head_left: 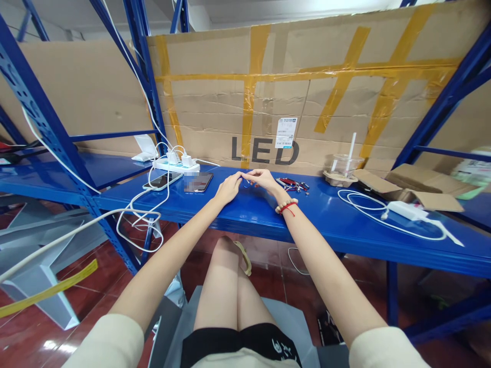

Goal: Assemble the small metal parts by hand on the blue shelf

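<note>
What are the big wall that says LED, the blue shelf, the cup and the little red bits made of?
LED wall: dull brown cardboard; creases show.
Blue shelf: probably painted metal; it's glossy, reflecting light.
Cup: likely clear plastic, being see-through.
Little red bits: shiny, maybe metal or plastic; too small to tell.

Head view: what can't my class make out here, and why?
In the head view:
Small item: tiny, partly hidden by left hand and right hand.
Red-and-silver pieces: each too small to identify.
Dark phone: partly covered by a pixelated patch.
Label: fine print too small.
White-and-green container: blurred, cut off by the right edge.
</note>
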The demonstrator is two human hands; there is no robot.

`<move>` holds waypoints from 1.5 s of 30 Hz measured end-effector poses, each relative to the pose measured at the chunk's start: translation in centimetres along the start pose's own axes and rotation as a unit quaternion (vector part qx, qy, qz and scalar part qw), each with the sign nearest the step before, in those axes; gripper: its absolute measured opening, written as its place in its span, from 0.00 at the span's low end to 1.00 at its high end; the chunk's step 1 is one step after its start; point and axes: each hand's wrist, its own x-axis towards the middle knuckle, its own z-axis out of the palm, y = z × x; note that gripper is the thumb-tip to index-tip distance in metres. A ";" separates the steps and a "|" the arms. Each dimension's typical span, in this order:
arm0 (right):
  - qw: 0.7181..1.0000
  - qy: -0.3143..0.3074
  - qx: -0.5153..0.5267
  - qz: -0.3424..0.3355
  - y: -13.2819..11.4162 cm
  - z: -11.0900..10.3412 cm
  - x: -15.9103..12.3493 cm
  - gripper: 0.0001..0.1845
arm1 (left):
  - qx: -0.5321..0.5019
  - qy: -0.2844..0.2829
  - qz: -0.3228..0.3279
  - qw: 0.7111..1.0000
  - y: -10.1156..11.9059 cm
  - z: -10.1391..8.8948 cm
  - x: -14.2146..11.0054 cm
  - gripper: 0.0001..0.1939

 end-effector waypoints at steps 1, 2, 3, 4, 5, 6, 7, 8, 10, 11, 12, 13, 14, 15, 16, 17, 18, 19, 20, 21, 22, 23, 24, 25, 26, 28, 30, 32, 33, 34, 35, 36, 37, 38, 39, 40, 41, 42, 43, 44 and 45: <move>1.000 0.002 0.004 0.002 0.1 0.0 0.1 0.24 | -0.002 0.000 -0.003 1.000 0.0 0.0 0.0 0.16; 1.000 0.005 0.006 0.005 0.1 0.0 0.2 0.24 | -0.005 0.001 -0.005 1.000 0.0 0.0 0.0 0.16; 1.000 0.007 0.006 0.008 0.2 0.0 0.3 0.25 | -0.011 0.003 -0.006 1.000 0.0 0.0 0.0 0.16; 1.000 0.009 0.005 0.011 0.2 -0.1 0.4 0.25 | -0.016 0.005 -0.006 1.000 0.0 0.0 0.0 0.17; 1.000 0.010 0.003 0.012 0.3 -0.1 0.4 0.26 | -0.022 0.008 -0.006 1.000 0.0 0.0 0.0 0.17; 1.000 0.012 0.001 0.012 0.3 -0.1 0.5 0.26 | -0.027 0.011 -0.007 1.000 -0.1 0.0 0.0 0.17; 1.000 0.014 0.000 0.011 0.3 -0.2 0.5 0.26 | -0.031 0.014 -0.007 0.999 -0.1 0.0 0.0 0.17; 1.000 0.017 -0.001 0.010 0.3 -0.2 0.5 0.25 | -0.035 0.017 -0.006 0.999 -0.1 0.0 0.1 0.17; 1.000 0.020 -0.002 0.011 0.3 -0.2 0.6 0.25 | -0.041 0.019 -0.007 0.999 -0.2 0.1 0.1 0.17; 1.000 0.019 -0.001 0.013 0.4 -0.2 0.6 0.25 | -0.045 0.019 -0.006 0.999 -0.2 0.1 0.1 0.17; 1.000 0.017 0.001 0.014 0.4 -0.3 0.6 0.25 | -0.048 0.019 -0.005 0.999 -0.2 0.1 0.1 0.17; 1.000 0.013 0.004 0.014 0.4 -0.3 0.6 0.25 | -0.052 0.021 -0.004 0.998 -0.2 0.1 0.1 0.17; 1.000 0.008 0.009 0.015 0.4 -0.3 0.6 0.25 | -0.056 0.023 -0.003 0.998 -0.2 0.1 0.1 0.17; 1.000 0.003 0.016 0.018 0.4 -0.3 0.6 0.25 | -0.059 0.026 -0.002 0.998 -0.2 0.1 0.1 0.17; 0.999 -0.002 0.024 0.023 0.5 -0.3 0.6 0.25 | -0.062 0.029 -0.002 0.998 -0.3 0.1 0.1 0.17; 0.999 -0.005 0.031 0.029 0.5 -0.3 0.6 0.25 | -0.066 0.033 -0.003 0.997 -0.3 0.2 0.1 0.17; 0.999 -0.006 0.038 0.037 0.5 -0.3 0.7 0.24 | -0.068 0.036 -0.004 0.997 -0.4 0.2 0.2 0.17; 0.998 -0.006 0.044 0.044 0.6 -0.3 0.7 0.24 | -0.071 0.039 -0.005 0.997 -0.4 0.2 0.2 0.17; 0.998 -0.005 0.049 0.049 0.6 -0.3 0.8 0.24 | -0.074 0.042 -0.006 0.996 -0.5 0.3 0.3 0.17; 0.997 -0.004 0.052 0.052 0.6 -0.3 0.8 0.23 | -0.076 0.045 -0.006 0.996 -0.6 0.3 0.3 0.17; 0.997 -0.004 0.055 0.052 0.7 -0.4 0.9 0.23 | -0.079 0.047 -0.006 0.996 -0.6 0.4 0.3 0.16; 0.997 -0.003 0.057 0.051 0.7 -0.4 1.0 0.23 | -0.082 0.049 -0.005 0.995 -0.7 0.4 0.3 0.16; 0.997 -0.004 0.058 0.048 0.8 -0.4 1.0 0.23 | -0.085 0.051 -0.005 0.995 -0.7 0.4 0.3 0.16; 0.997 -0.005 0.057 0.044 0.8 -0.4 1.1 0.22 | -0.087 0.051 -0.006 0.995 -0.7 0.4 0.3 0.16; 0.998 -0.006 0.056 0.040 0.9 -0.4 1.1 0.22 | -0.088 0.052 -0.007 0.995 -0.7 0.4 0.3 0.16; 0.998 -0.008 0.051 0.032 0.9 -0.5 1.1 0.22 | -0.086 0.051 -0.011 0.995 -0.6 0.4 0.3 0.16; 0.998 -0.013 0.049 0.027 0.9 -0.5 1.1 0.22 | -0.082 0.049 -0.011 0.995 -0.6 0.4 0.2 0.15; 0.999 -0.016 0.045 0.023 0.9 -0.5 1.0 0.23 | -0.078 0.046 -0.008 0.996 -0.6 0.4 0.2 0.15; 0.999 -0.017 0.041 0.022 0.9 -0.6 0.9 0.23 | -0.076 0.044 -0.006 0.996 -0.6 0.4 0.3 0.15; 0.999 -0.019 0.036 0.022 0.8 -0.6 0.8 0.23 | -0.074 0.043 -0.003 0.996 -0.7 0.4 0.3 0.15; 0.999 -0.019 0.030 0.022 0.7 -0.6 0.8 0.23 | -0.073 0.043 0.000 0.996 -0.7 0.5 0.3 0.15; 0.999 -0.019 0.026 0.021 0.7 -0.6 0.7 0.23 | -0.072 0.043 0.003 0.996 -0.8 0.5 0.3 0.15; 0.999 -0.019 0.022 0.021 0.6 -0.6 0.7 0.23 | -0.073 0.045 0.007 0.996 -0.8 0.5 0.3 0.15; 0.999 -0.019 0.021 0.021 0.6 -0.5 0.7 0.23 | -0.074 0.048 0.012 0.996 -0.9 0.5 0.3 0.16; 0.999 -0.019 0.021 0.021 0.6 -0.5 0.7 0.22 | -0.077 0.051 0.017 0.996 -1.0 0.5 0.3 0.16; 0.999 -0.019 0.023 0.021 0.6 -0.5 0.7 0.22 | -0.081 0.053 0.022 0.995 -1.0 0.5 0.3 0.16; 0.999 -0.019 0.027 0.018 0.6 -0.5 0.7 0.22 | -0.083 0.056 0.027 0.995 -1.1 0.5 0.4 0.16; 0.999 -0.018 0.032 0.014 0.7 -0.5 0.8 0.22 | -0.084 0.058 0.032 0.994 -1.2 0.6 0.4 0.17; 0.999 -0.017 0.039 0.010 0.7 -0.4 0.8 0.22 | -0.084 0.059 0.037 0.994 -1.2 0.6 0.5 0.17; 0.999 -0.015 0.045 0.006 0.8 -0.4 0.9 0.22 | -0.083 0.059 0.039 0.994 -1.3 0.7 0.5 0.17; 0.999 -0.013 0.051 0.003 0.9 -0.4 1.0 0.22 | -0.080 0.058 0.039 0.994 -1.3 0.8 0.6 0.17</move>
